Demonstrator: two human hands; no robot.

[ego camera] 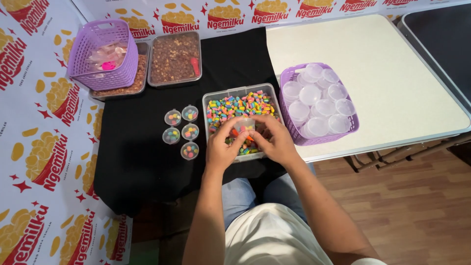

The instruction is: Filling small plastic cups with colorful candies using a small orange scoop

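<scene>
Head view: both hands' fingers [234, 128] pinch small clear cup [244, 126] between them.

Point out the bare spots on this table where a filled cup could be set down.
Free: the black cloth left of and below the five filled cups, and the cream tabletop right of and behind the purple basket of lids. Crowded: both hands, left hand and right hand, over the candy tub.

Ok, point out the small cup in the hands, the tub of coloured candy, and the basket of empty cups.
small clear cup [244, 125], head view, on its upper wall between the fingers.
candy tub [239, 91], head view, on its far rim.
purple basket [287, 74], head view, on its far left rim.
</scene>
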